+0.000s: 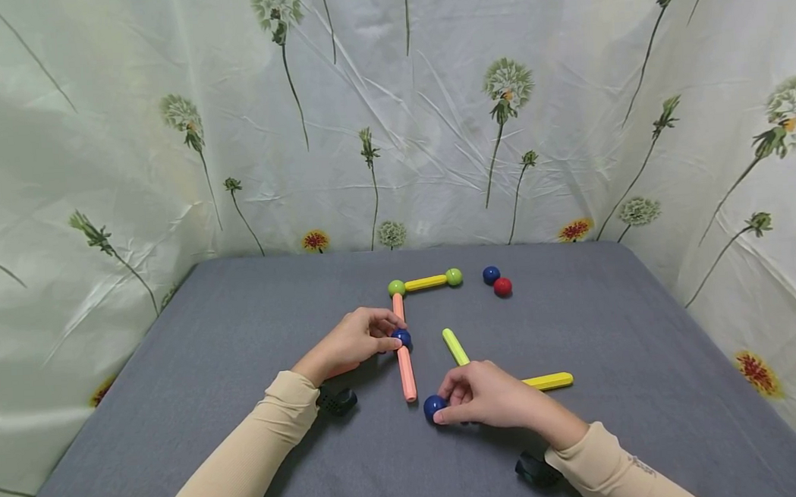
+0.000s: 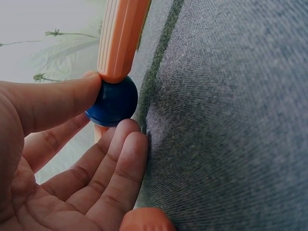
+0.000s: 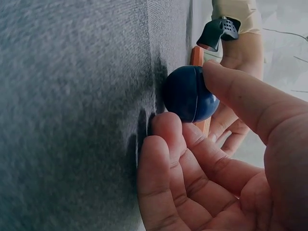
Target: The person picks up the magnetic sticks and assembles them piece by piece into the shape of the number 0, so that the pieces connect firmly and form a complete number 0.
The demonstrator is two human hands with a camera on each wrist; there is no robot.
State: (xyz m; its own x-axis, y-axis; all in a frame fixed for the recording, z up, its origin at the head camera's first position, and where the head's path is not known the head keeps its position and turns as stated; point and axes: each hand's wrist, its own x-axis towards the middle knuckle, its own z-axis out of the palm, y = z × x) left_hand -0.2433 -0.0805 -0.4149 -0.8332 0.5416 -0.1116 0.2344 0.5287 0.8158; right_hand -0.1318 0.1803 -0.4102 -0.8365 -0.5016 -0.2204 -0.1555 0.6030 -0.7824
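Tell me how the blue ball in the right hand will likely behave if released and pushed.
The blue ball would probably roll easily, being round, with the grey cloth looking flat. Its glossy surface suggests it may be somewhat slippery in the right hand. It is likely stiff, since no dent shows where the thumb touches it.

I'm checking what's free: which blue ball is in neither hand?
The far blue ball, beside the red ball; the left hand holds the middle one, the right hand the nearest one.

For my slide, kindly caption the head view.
Left hand pinches blue ball between salmon rods; right hand holds another ball.
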